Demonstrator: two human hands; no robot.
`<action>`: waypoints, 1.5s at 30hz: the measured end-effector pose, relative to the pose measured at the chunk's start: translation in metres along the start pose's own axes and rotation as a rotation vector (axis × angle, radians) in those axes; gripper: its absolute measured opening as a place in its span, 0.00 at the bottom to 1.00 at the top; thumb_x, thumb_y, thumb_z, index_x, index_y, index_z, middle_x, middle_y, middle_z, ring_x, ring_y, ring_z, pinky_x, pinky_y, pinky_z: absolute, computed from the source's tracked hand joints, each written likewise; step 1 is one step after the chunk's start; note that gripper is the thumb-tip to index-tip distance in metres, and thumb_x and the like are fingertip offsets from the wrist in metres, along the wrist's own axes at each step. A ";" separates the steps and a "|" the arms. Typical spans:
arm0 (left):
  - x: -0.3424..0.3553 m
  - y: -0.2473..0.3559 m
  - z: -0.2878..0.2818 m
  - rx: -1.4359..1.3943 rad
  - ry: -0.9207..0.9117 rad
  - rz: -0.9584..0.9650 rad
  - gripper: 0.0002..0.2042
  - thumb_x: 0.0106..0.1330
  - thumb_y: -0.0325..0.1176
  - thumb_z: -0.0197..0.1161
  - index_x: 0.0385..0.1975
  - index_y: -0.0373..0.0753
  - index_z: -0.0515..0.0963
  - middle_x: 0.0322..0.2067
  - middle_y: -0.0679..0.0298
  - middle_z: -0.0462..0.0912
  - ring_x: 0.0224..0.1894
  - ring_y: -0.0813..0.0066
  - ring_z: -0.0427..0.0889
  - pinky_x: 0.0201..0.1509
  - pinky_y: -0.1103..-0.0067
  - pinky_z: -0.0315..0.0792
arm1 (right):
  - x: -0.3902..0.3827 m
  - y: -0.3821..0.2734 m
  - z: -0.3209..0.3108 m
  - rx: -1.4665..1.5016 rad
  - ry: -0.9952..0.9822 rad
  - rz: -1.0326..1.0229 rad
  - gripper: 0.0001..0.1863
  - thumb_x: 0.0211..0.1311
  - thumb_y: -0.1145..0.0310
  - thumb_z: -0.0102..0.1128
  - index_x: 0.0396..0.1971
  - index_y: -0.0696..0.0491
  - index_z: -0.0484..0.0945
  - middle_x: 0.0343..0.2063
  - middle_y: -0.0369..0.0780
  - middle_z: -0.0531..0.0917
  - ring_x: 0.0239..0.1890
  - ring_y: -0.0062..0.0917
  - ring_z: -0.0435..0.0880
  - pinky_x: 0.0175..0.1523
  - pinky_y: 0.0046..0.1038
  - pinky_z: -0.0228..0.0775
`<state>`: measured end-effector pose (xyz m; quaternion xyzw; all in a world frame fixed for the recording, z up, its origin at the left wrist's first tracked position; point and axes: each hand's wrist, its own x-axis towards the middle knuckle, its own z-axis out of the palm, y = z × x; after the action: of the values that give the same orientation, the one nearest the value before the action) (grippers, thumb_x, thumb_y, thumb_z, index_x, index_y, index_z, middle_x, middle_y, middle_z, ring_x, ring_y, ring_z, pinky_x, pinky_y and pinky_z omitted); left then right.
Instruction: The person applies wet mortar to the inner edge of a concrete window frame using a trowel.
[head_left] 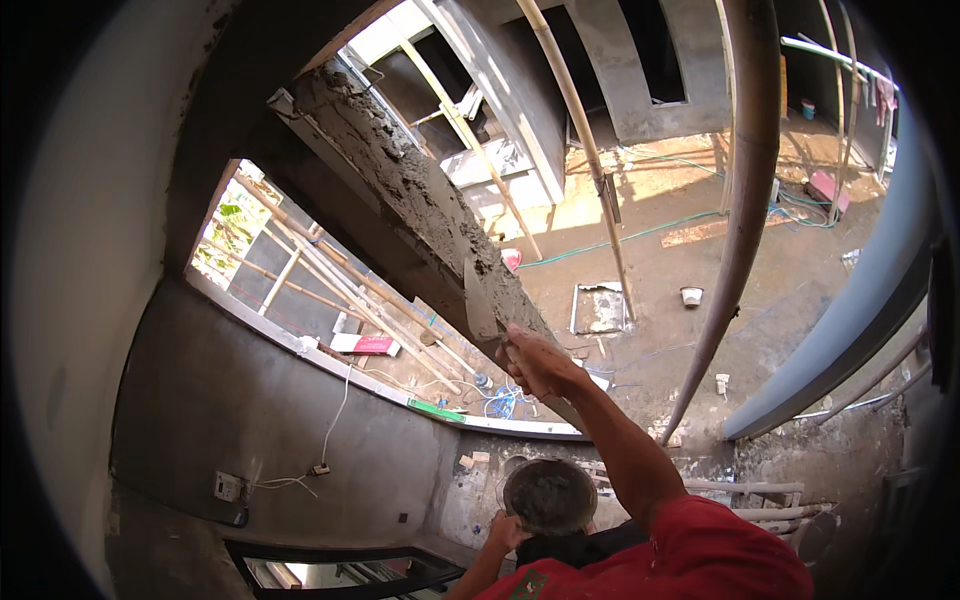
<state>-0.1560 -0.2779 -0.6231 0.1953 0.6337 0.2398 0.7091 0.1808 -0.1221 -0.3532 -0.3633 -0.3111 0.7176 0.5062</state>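
Note:
My right hand [540,362] is closed round the handle of a trowel [480,303]. Its grey blade lies against rough wet mortar [415,180] spread along the face of a long concrete beam, which slants from upper left to lower middle. Low in the picture, my left hand [508,532] grips the edge of a round bowl [549,462] held close to my body. Dark grey mortar [552,500] sits in the bowl. A straight strip [318,140] runs along the beam's left edge.
Bamboo poles [590,130] stand upright beyond the beam, one thick pole [735,230] close on the right. Far below lie a white bucket [691,297], a mortar-stained board [600,308] and a green hose [640,240]. A grey wall with a socket box [229,487] and hanging cable is at left.

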 end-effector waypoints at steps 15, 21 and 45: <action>0.013 -0.006 -0.017 0.028 -0.089 0.020 0.20 0.51 0.20 0.59 0.41 0.42 0.59 0.40 0.53 0.67 0.40 0.52 0.80 0.40 0.58 0.82 | 0.033 -0.179 0.069 -0.126 0.030 -0.272 0.24 0.70 0.45 0.41 0.32 0.54 0.67 0.17 0.32 0.65 0.15 0.18 0.64 0.19 0.25 0.61; 0.023 0.005 0.007 -0.053 -0.010 0.018 0.20 0.51 0.19 0.56 0.41 0.43 0.59 0.37 0.51 0.67 0.35 0.48 0.78 0.41 0.46 0.78 | 0.009 -0.153 0.089 -0.244 -0.019 -0.323 0.27 0.72 0.44 0.38 0.39 0.57 0.67 0.17 0.32 0.65 0.15 0.17 0.65 0.19 0.24 0.64; -0.007 0.039 0.082 0.518 -0.188 0.452 0.16 0.54 0.23 0.56 0.43 0.38 0.65 0.38 0.54 0.71 0.38 0.56 0.79 0.35 0.56 0.80 | -0.108 0.236 -0.096 -1.692 0.058 0.197 0.15 0.57 0.60 0.57 0.29 0.59 0.82 0.29 0.52 0.84 0.35 0.45 0.85 0.40 0.45 0.77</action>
<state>-0.0790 -0.2480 -0.5852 0.5249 0.5464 0.2028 0.6203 0.1671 -0.2871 -0.5754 -0.6628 -0.6966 0.2746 0.0070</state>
